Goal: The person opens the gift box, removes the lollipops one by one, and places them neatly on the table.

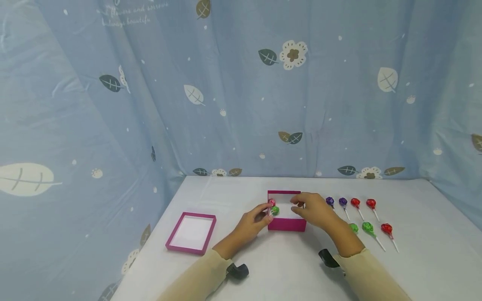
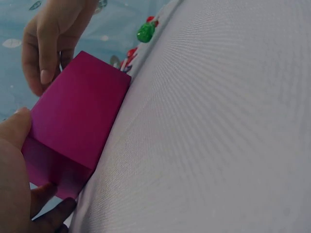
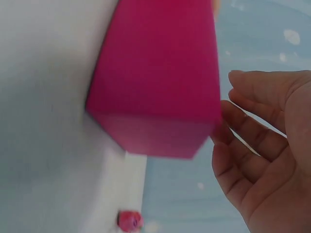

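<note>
A magenta open-topped box (image 1: 287,225) with a white inside stands on the table. In it, by the left wall, are a pink lollipop (image 1: 272,202) and a green lollipop (image 1: 275,210). My left hand (image 1: 251,223) holds the box at its left side, thumb near the front corner and fingers along the side wall (image 2: 53,167). Over the box's right edge hovers my right hand (image 1: 313,210), its fingers loosely bent and nothing between them; the right wrist view shows the same hand (image 3: 272,145) beside the box with a gap between thumb and fingers.
A magenta-rimmed lid (image 1: 185,250) lies at the left, white inside facing up. Right of the box lie several lollipops in two rows: purple (image 1: 343,202), red (image 1: 371,203) and green (image 1: 368,228). A patterned blue curtain (image 1: 241,104) hangs behind the table.
</note>
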{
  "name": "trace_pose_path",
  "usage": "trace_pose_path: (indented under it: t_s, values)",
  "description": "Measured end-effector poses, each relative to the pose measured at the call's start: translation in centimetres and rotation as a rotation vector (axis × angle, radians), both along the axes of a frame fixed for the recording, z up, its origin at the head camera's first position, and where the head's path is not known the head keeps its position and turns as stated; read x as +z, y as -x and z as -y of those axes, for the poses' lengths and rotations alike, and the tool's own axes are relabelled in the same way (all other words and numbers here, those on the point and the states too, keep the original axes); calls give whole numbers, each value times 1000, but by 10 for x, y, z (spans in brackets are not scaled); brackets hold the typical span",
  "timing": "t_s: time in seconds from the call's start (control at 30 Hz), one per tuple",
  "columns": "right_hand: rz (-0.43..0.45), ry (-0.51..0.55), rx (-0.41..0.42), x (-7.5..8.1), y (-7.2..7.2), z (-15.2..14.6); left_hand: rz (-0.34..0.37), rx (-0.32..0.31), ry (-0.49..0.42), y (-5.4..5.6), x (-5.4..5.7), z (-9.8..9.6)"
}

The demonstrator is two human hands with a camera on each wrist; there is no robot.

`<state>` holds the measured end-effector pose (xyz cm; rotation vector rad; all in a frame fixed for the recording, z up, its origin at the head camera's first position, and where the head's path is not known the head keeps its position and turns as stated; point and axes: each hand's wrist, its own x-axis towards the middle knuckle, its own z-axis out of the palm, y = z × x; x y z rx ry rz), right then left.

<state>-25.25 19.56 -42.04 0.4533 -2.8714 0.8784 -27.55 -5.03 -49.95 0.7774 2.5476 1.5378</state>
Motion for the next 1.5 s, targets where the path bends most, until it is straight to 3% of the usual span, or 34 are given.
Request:
trace_pose_path:
  t_s: [0.23,0.5,1.1,1.37,1.5]
  values:
    - [31,12,71,-6,8,24,-22,-2,8,-1,0,1]
    - [57,-8,97,-14,21,39,-55,-9,18,1,0,1]
    - [86,-121,-26,-20,36,54,-42,-1,32,1,-3,1]
    - [211,-145,-99,-20,42,61,-63,-27,32,3,-2,1]
    - [233,-127,-88,-22,45,61,-79,-39,26,3,-1,1]
